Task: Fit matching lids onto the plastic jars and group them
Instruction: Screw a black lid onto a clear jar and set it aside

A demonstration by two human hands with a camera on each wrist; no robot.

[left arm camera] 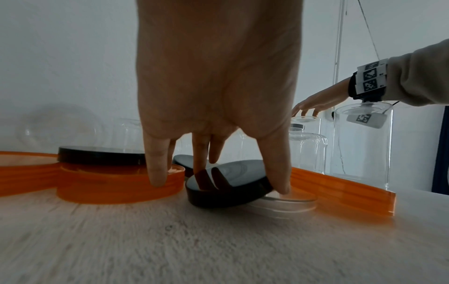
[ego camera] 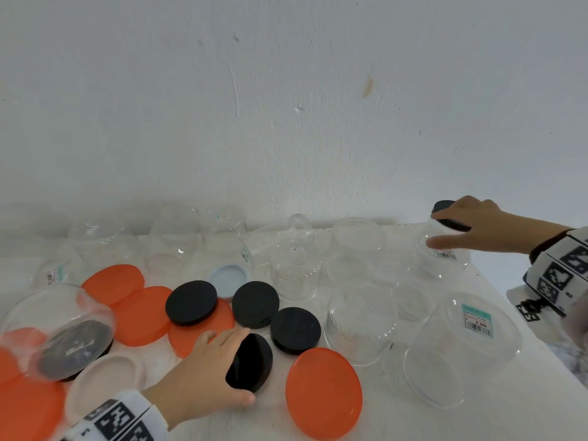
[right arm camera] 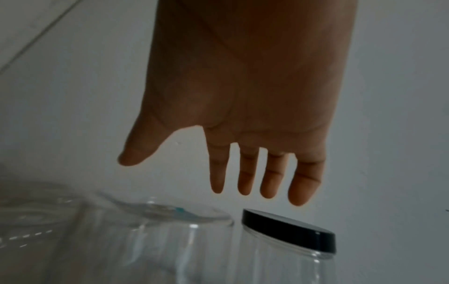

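My left hand [ego camera: 243, 366] pinches a black lid [ego camera: 253, 361] between thumb and fingers near the table's front. In the left wrist view this black lid [left arm camera: 228, 184] is tilted, with one edge on a clear lid [left arm camera: 289, 201]. At the far right, my right hand [ego camera: 434, 229] hovers with straight fingers over a clear jar [ego camera: 445, 259] capped by a black lid [ego camera: 444, 205]. In the right wrist view the right hand [right arm camera: 184, 176] holds nothing and stands just above that capped lid [right arm camera: 289, 224].
Loose black lids [ego camera: 191, 302] [ego camera: 255, 304] [ego camera: 295, 329], orange lids [ego camera: 323, 393] [ego camera: 113, 283], a pale blue lid [ego camera: 229, 278] and a pink lid [ego camera: 106, 380] lie about. Several clear jars [ego camera: 359, 326] [ego camera: 458, 348] stand on the table. At the left lies a tipped jar [ego camera: 57, 329].
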